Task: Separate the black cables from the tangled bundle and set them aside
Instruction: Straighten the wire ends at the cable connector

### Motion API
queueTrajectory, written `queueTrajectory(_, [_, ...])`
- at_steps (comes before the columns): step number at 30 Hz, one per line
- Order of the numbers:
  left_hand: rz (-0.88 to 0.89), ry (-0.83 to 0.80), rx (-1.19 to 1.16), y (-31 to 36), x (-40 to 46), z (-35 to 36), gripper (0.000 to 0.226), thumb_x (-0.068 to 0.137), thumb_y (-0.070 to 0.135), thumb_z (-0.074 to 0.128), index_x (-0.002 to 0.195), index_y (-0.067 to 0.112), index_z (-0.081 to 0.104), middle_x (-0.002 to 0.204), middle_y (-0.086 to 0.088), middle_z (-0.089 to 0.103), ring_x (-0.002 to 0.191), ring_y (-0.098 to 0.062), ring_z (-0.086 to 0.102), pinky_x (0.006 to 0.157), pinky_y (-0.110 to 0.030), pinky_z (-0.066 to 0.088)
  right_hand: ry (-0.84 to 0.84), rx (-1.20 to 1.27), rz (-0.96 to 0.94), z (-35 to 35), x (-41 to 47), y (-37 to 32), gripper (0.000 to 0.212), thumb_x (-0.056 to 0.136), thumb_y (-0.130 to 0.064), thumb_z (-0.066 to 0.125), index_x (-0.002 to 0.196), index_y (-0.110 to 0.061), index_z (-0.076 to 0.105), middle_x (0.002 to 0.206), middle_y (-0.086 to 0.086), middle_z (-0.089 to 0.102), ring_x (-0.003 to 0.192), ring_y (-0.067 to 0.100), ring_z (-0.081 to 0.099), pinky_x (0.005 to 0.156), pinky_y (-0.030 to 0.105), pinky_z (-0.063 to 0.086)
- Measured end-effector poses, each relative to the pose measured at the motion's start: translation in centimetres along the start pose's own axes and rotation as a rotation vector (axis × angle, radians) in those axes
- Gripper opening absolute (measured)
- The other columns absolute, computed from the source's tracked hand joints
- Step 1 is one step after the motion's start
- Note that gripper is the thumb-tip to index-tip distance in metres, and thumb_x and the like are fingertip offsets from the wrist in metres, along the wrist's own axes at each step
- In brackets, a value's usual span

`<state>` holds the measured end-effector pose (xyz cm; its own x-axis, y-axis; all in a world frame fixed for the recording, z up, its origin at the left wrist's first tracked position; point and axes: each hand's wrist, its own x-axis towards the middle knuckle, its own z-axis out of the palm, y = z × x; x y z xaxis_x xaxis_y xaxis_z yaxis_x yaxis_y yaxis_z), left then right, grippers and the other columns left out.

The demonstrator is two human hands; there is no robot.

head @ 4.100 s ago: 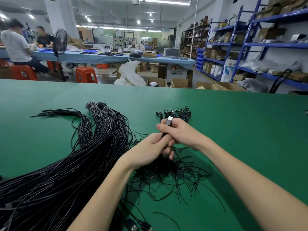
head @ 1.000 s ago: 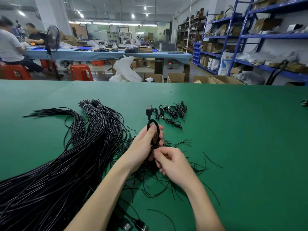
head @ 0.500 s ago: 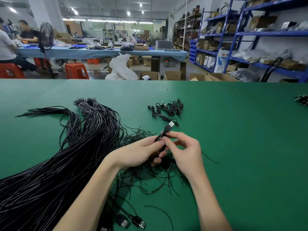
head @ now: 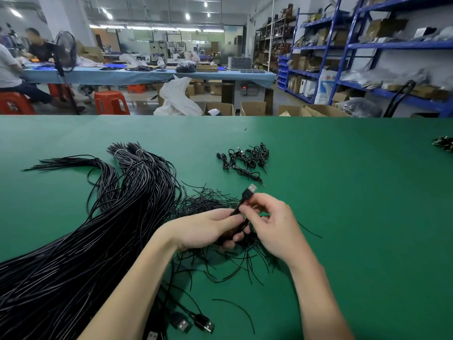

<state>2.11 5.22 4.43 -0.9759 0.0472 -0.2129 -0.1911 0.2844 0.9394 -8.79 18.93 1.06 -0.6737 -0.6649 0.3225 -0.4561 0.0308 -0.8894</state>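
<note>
A thick bundle of long black cables point(head: 81, 244) fans across the left of the green table point(head: 355, 217). My left hand point(head: 206, 230) grips a coiled black USB cable point(head: 246, 196) whose silver plug sticks up and to the right. My right hand point(head: 272, 223) pinches the same cable just below the plug. Both hands hover over a scatter of short black wire ties point(head: 232, 263). A small pile of coiled, tied cables point(head: 245, 159) lies farther back on the table.
Loose USB plugs point(head: 193, 323) lie near the table's front edge. Another small dark cable heap point(head: 443, 143) sits at the far right edge. Beyond the table are cardboard boxes, red stools, blue shelving and seated people at a blue bench.
My right hand rose from below the coil to pinch the cable near its plug. The coil, held upright a second ago, now lies tucked in my left hand with the plug tilted right.
</note>
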Motion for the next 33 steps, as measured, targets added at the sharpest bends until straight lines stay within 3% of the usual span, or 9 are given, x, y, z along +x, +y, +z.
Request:
queueTrajectory(3, [0.015,-0.008,-0.016,-0.1,0.0,0.0,0.027,0.111,0.028,0.031,0.107,0.009,0.051,0.083,-0.001,0.046,0.069,-0.011,0.044,0.067,-0.027,0.036,0.011,0.06,0.039,0.5,0.0,0.5,0.007,0.099,-0.017,0.065,0.095,-0.02,0.071,0.08,-0.003,0.068,0.059,0.011,0.063,0.067,0.046,0.061])
queueTrajectory(11, [0.09,0.042,-0.097,-0.4,0.2,-0.2,0.024,0.111,0.024,0.031,0.105,0.008,0.048,0.08,-0.001,0.043,0.069,-0.012,0.042,0.067,-0.028,0.04,0.17,0.372,0.125,2.0,0.4,0.2,0.01,0.1,-0.015,0.064,0.102,-0.023,0.071,0.083,-0.011,0.072,0.059,0.008,0.056,0.06,0.02,0.05])
queueTrajectory(17, [0.123,0.268,0.017,-0.8,1.5,0.4,0.034,0.111,0.033,0.031,0.115,0.008,0.053,0.077,0.007,0.053,0.066,-0.011,0.045,0.064,-0.027,0.046,0.055,0.292,0.2,2.8,0.4,-0.2,0.041,0.084,-0.061,0.068,0.101,-0.024,0.075,0.097,-0.011,0.078,0.092,0.004,0.072,0.079,0.019,0.055])
queueTrajectory(19, [0.157,0.368,0.193,-1.0,1.8,0.8,0.031,0.11,0.033,0.03,0.111,0.017,0.057,0.075,0.017,0.06,0.061,-0.005,0.047,0.062,-0.022,0.044,0.075,0.234,0.173,2.9,0.5,-0.3,0.03,0.091,-0.049,0.07,0.094,-0.02,0.077,0.093,-0.008,0.079,0.095,0.008,0.073,0.086,0.028,0.057])
queueTrajectory(22, [0.209,0.428,0.292,-1.0,2.4,1.3,0.026,0.109,0.03,0.03,0.108,0.017,0.053,0.068,0.02,0.055,0.055,0.008,0.05,0.055,-0.008,0.038,0.105,0.273,0.165,2.2,0.5,-0.5,0.013,0.097,-0.03,0.07,0.088,-0.024,0.079,0.089,-0.012,0.079,0.089,0.0,0.073,0.08,0.017,0.054])
queueTrajectory(26, [0.155,0.322,0.099,-0.9,2.6,1.7,0.027,0.109,0.033,0.032,0.112,0.012,0.049,0.066,0.013,0.04,0.055,-0.008,0.034,0.053,-0.023,0.034,0.134,0.342,0.181,1.7,0.4,-0.8,0.021,0.098,-0.021,0.068,0.08,-0.025,0.077,0.08,-0.016,0.078,0.076,-0.009,0.07,0.066,0.005,0.048])
queueTrajectory(28, [0.182,0.312,0.136,-0.5,2.4,1.7,0.025,0.109,0.031,0.031,0.116,0.015,0.05,0.069,0.021,0.049,0.059,-0.002,0.043,0.06,-0.02,0.042,0.112,0.308,0.183,1.7,0.6,-1.2,0.019,0.098,-0.026,0.069,0.084,-0.016,0.078,0.082,-0.009,0.079,0.076,-0.005,0.07,0.067,0.009,0.05])
queueTrajectory(30, [0.228,0.35,0.287,-0.2,2.4,1.7,0.027,0.109,0.025,0.03,0.126,0.018,0.049,0.102,0.021,0.066,0.094,0.006,0.061,0.088,-0.017,0.05,0.121,0.31,0.2,1.8,0.7,-1.6,0.025,0.095,-0.034,0.072,0.082,-0.014,0.077,0.08,-0.006,0.079,0.073,0.0,0.07,0.066,0.012,0.05])
queueTrajectory(33, [0.178,0.375,0.346,-0.2,2.7,2.1,0.038,0.109,0.027,0.03,0.143,0.012,0.037,0.125,0.003,0.061,0.113,-0.015,0.062,0.106,-0.038,0.046,0.24,0.245,0.254,2.1,0.6,-1.2,0.034,0.093,-0.038,0.074,0.069,-0.013,0.073,0.065,-0.006,0.073,0.058,0.003,0.057,0.056,0.017,0.044])
